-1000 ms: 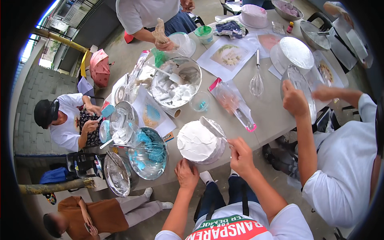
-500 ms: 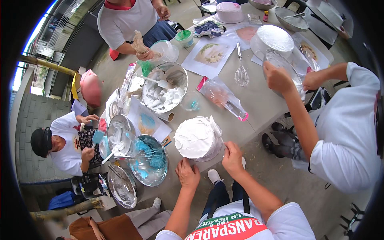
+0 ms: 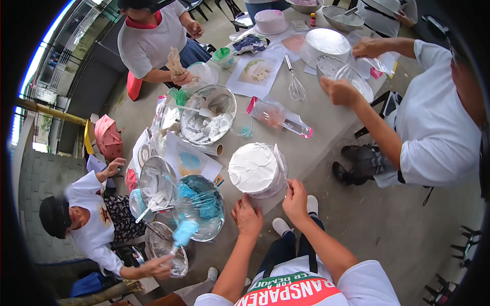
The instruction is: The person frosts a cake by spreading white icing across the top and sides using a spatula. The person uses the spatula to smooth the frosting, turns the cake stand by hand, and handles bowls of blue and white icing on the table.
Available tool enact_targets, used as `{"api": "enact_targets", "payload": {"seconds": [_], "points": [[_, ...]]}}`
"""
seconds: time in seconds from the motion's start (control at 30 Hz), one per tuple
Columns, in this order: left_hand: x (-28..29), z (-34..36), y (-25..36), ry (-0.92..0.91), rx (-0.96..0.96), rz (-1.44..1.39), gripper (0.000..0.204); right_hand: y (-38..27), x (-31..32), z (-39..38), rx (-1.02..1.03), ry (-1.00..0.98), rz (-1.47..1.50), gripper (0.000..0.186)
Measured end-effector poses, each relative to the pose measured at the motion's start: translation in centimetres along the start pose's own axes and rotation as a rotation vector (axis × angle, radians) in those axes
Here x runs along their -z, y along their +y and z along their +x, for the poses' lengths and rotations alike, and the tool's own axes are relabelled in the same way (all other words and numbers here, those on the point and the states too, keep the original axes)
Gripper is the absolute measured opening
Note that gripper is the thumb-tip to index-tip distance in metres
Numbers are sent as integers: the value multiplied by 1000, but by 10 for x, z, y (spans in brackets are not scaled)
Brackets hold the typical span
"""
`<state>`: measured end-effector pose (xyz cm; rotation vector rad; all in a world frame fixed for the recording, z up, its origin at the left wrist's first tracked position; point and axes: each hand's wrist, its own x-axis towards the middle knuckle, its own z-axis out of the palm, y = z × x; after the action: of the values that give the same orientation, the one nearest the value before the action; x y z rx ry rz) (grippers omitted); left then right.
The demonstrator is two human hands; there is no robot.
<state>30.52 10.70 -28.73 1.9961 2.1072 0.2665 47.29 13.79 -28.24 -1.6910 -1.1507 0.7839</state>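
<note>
A round cake covered in white frosting (image 3: pixel 255 167) stands on a turntable at the near edge of the grey table (image 3: pixel 326 127). My right hand (image 3: pixel 296 200) grips a flat spatula (image 3: pixel 279 159) whose blade lies against the cake's right side. My left hand (image 3: pixel 247 216) rests on the table just below the cake, fingers curled and holding nothing that I can see. Both forearms come in from the lower edge.
A metal bowl of blue frosting (image 3: pixel 200 206) sits left of my left hand. Farther off are a bowl of white frosting (image 3: pixel 208 115), a whisk (image 3: pixel 295 86), a piping bag (image 3: pixel 278 116) and upturned bowls (image 3: pixel 323 43). Three other people work around the table.
My view has shifted, so the table sits higher and further right in frame. My right hand stays on the spatula at the cake's right side. The person at right has moved a hand over the bowls.
</note>
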Motion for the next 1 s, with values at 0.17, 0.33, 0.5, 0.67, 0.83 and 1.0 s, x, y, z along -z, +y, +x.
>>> {"api": "enact_targets", "payload": {"seconds": [0.17,0.33,0.5,0.67,0.83,1.0], "points": [[-3,-5,-15,7,-47,15,67,-29,17,-16,71,91,153,19],[2,-4,-5,5,-65,-7,67,41,-5,-1,-177,86,108,16],[3,-6,-11,11,-95,-11,67,17,-18,-20,-171,97,125,16],[1,-8,-17,42,-120,6,66,-23,-5,-43,-193,225,379,16],[4,-9,-14,30,-123,-27,67,24,-36,-47,-240,190,79,12],[-4,-11,-12,55,-122,-22,66,11,-47,-58,-206,210,202,19]]}}
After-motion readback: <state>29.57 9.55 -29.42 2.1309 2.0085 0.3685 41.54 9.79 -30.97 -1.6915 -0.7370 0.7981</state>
